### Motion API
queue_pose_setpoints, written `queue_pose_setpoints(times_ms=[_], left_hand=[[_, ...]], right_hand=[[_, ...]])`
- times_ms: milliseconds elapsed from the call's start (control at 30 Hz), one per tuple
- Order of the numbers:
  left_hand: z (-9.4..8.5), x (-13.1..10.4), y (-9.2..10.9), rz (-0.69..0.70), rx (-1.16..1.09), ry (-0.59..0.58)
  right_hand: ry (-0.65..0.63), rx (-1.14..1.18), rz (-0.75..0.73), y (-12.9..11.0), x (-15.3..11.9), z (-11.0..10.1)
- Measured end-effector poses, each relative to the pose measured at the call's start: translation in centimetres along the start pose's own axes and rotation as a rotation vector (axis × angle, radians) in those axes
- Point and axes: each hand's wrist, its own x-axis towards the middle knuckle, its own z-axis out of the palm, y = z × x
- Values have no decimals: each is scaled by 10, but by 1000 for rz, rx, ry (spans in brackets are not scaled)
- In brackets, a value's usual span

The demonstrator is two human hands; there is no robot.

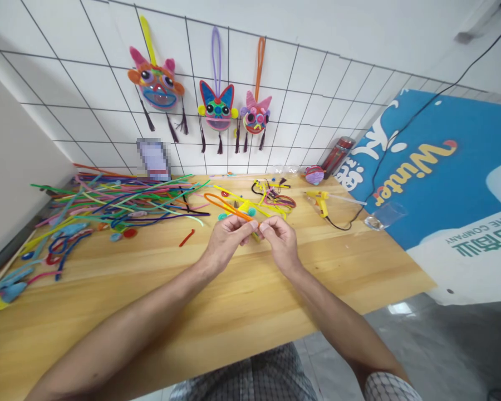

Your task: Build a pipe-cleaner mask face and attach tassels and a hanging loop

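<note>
An orange pipe cleaner, bent into a long narrow loop, points up and left from my fingers over the table. My left hand pinches it near its lower end. Close beside it, my right hand is closed with thumb and fingertips at the same end; the very tips of the pipe cleaner are hidden between the fingers. Just behind the hands lie yellow pipe cleaner pieces and small teal discs. A short red pipe cleaner piece rests left of my left hand.
Many coloured pipe cleaners heap on the left of the wooden table. A yellow glue gun with its black cord lies right, near a clear plastic cup and a red flask. Decorated masks hang on the tiled wall.
</note>
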Motion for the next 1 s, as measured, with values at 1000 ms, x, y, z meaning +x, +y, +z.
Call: queue_pose_setpoints(times_ms=[1000], left_hand=[[-11, 34, 22, -48, -169, 24]], right_hand=[[310, -259, 148, 18, 53, -113]])
